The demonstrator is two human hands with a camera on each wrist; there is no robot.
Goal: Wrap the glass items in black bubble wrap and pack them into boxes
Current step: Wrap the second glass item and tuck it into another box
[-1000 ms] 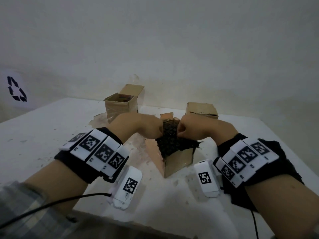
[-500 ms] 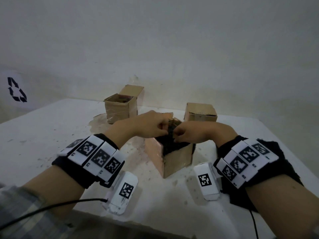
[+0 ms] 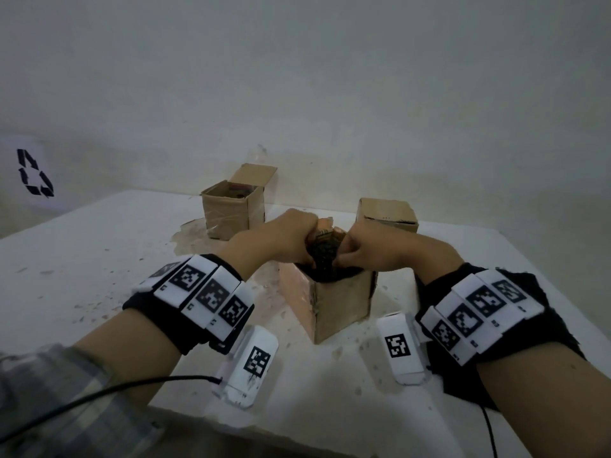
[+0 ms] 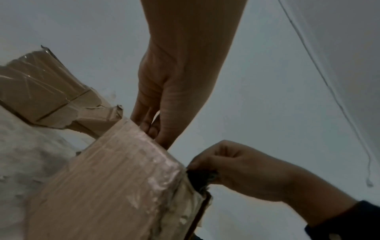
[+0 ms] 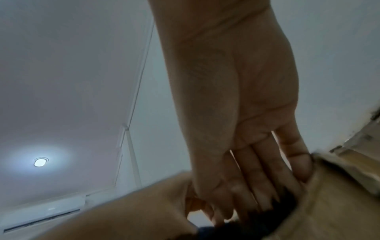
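A black bubble-wrapped bundle (image 3: 325, 259) stands in the open cardboard box (image 3: 340, 302) in the middle of the table, its top poking above the rim. My left hand (image 3: 297, 236) grips the bundle's top from the left, with its fingers (image 4: 152, 126) reaching down behind the taped box wall (image 4: 102, 178). From the right, my right hand (image 3: 357, 252) pinches the black wrap (image 4: 200, 178) at the rim. In the right wrist view its fingers (image 5: 257, 186) lie on the dark wrap (image 5: 287, 201) inside the box (image 5: 339, 203). The glass inside is hidden.
An open box (image 3: 228, 213) with something inside stands at the back left, and a closed box (image 3: 386, 216) at the back right. The white table (image 3: 82, 259) is stained and speckled. A dark sheet (image 3: 463, 388) lies under my right forearm, near the front edge.
The black wrap that spilled over the box's front rim has been drawn in, and the bundle sits lower in the box. Both hands have stayed on it.
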